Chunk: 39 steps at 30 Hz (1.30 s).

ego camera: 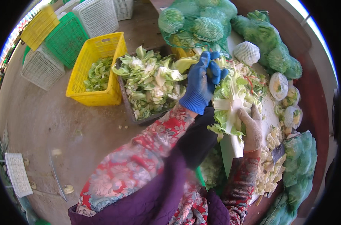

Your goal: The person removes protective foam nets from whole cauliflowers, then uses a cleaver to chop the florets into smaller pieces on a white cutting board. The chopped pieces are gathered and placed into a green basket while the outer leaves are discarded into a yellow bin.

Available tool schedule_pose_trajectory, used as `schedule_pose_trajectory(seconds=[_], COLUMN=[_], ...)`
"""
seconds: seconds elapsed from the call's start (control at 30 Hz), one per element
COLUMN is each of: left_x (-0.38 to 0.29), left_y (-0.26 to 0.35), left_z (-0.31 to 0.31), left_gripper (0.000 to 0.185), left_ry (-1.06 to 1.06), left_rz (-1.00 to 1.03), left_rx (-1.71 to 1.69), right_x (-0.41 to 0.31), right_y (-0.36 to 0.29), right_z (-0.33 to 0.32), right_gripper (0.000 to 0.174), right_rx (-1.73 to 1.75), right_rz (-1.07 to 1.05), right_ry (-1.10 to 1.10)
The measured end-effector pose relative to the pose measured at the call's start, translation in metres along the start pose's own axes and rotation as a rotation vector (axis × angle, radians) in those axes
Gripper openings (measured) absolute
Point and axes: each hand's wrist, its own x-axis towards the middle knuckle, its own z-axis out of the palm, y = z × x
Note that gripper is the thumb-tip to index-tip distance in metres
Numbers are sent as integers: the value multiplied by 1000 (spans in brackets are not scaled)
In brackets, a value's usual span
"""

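Observation:
My left hand (203,78), in a blue knitted glove, is raised at the upper middle with its fingers curled. A pale green leaf (184,64) shows beside it; whether the fingers hold anything is hidden. With my right hand (252,126), in a tan glove, I grip a leafy cauliflower (234,104), its cut white stem and leaf ribs facing up. The thumb presses near the stem. Beyond it lie leafy trimmings and a red strip (249,84) on the white work surface (269,109). Cauliflower pieces (269,168) lie right of my forearm.
A dark crate (128,105) of leaf trimmings stands left of my hands, next to a yellow crate (96,97) holding leaves. Green net sacks (207,28) and net-wrapped cauliflowers (279,85) line the far and right sides. Stacked baskets (96,17) stand at the upper left.

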Motion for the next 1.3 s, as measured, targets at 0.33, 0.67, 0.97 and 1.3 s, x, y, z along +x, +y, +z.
schedule_pose_trajectory(seconds=[0.33, 0.67, 0.97, 1.3], left_x=[-33, -8, 69, -18], left_y=[174, 222, 410, -76], left_z=[-64, -196, -305, -31], left_gripper=[26, 19, 45, 24], left_ry=[451, 595, 733, -659], left_rz=[640, -70, 121, 58], left_rx=[791, 1003, 1512, 1280], right_x=[59, -74, -234, -175], right_y=[64, 44, 90, 145], right_z=[131, -39, -232, -206], right_gripper=[55, 37, 20, 21], right_rx=[-592, -280, -153, -975], right_rz=[-265, -101, -94, -279], right_ry=[-175, 131, 867, 806])
